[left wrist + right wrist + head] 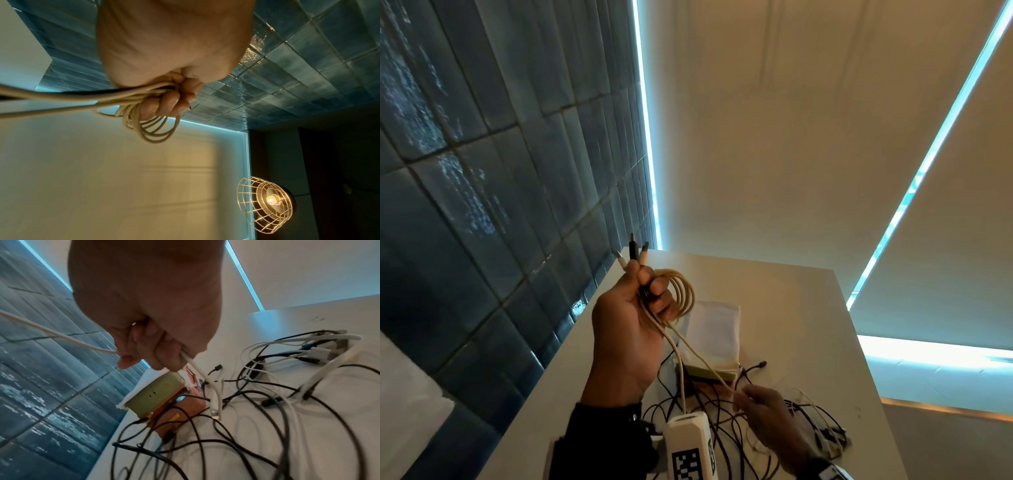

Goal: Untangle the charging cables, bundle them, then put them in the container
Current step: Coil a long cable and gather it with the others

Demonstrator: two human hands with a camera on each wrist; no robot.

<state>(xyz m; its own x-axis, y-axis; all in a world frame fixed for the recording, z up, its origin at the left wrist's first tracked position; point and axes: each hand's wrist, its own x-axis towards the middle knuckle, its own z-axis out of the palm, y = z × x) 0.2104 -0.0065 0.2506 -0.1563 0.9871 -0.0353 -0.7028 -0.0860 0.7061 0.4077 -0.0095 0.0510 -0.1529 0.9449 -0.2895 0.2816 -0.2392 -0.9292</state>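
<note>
A white table (784, 308) stands against a wall of dark blue tiles (465, 171), with pale blinds behind. Above it the left hand (630, 322) is clenched round a cream cable (681, 291) wound into several loops, with 3 plugs (633, 251) sticking up past the fingers. The cable's free run leads down to the right hand (767, 411), which pinches it near its end. Beneath lies a tangle of black and white cables (267, 402) beside a green-lidded container (156, 394).

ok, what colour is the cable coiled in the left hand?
Cream, off-white: the coiled cable held in the left hand. Left wrist view shows it best.
</note>
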